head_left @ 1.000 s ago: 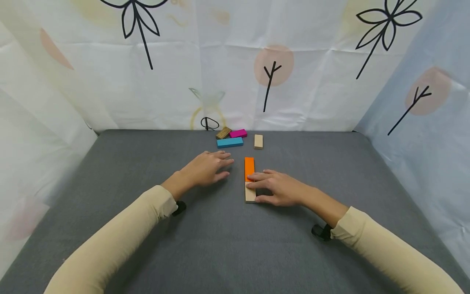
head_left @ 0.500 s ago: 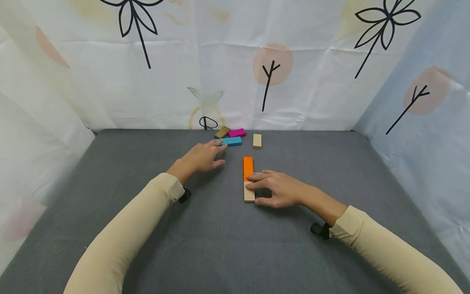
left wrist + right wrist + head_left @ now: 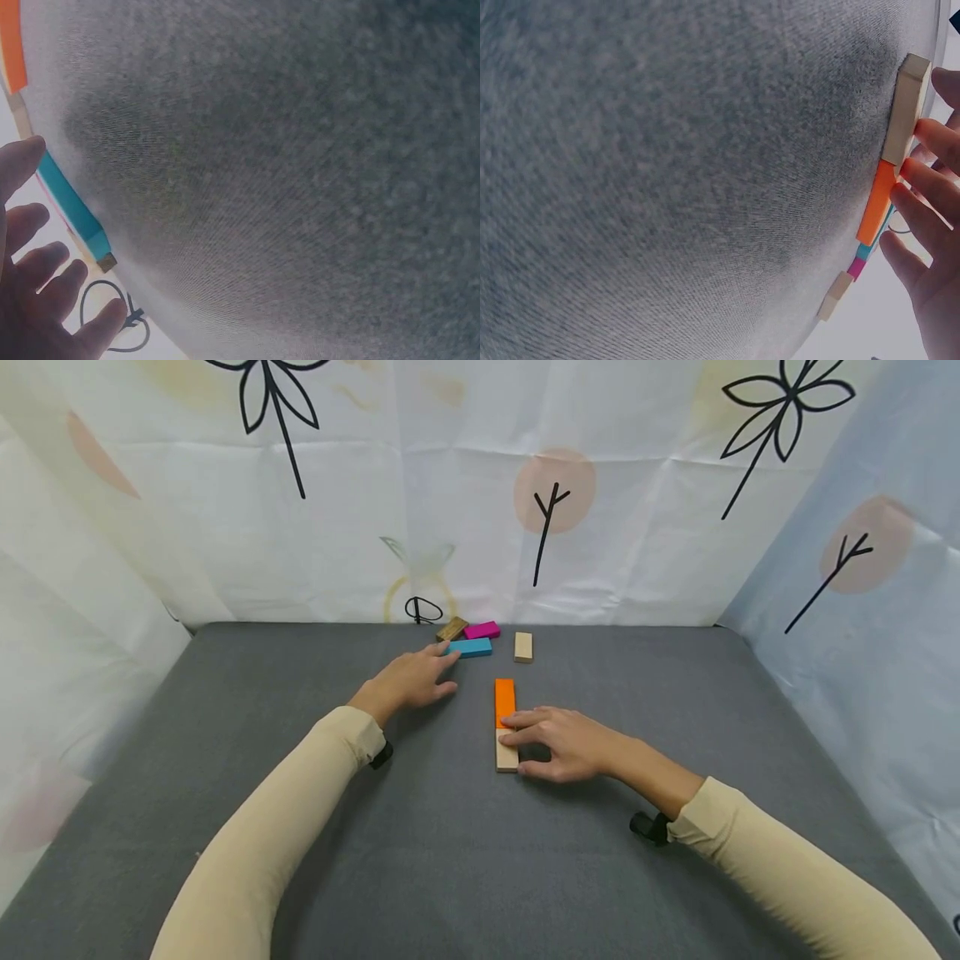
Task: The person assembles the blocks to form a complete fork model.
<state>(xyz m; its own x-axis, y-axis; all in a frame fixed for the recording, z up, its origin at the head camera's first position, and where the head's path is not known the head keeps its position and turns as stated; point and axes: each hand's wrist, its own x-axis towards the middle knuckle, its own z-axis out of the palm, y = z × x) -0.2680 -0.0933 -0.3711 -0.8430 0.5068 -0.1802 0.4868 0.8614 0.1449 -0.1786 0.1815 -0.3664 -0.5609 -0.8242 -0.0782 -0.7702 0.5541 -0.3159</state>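
Observation:
My left hand (image 3: 411,679) reaches to the back of the table with spread fingers. Its fingertips lie over the left end of a blue block (image 3: 472,648); whether they touch it I cannot tell. That same blue block (image 3: 71,202) shows beyond the fingers in the left wrist view. My right hand (image 3: 566,743) rests its extended fingers on an orange block (image 3: 505,700) and a plain wooden block (image 3: 506,760), which lie end to end in a line. The thumb is by the plain block's right side. The right wrist view shows the orange block (image 3: 876,204) against the plain block (image 3: 906,112).
Behind the blue block lie a brown block (image 3: 452,627) and a magenta block (image 3: 482,630). Another plain wooden block (image 3: 523,647) stands apart to their right. A grey cloth (image 3: 465,860) covers the table. White patterned sheets (image 3: 465,485) close off the back and sides.
My left hand has moved forward to the blue block, its fingers now over the left end. The right hand has stayed on the orange and plain blocks.

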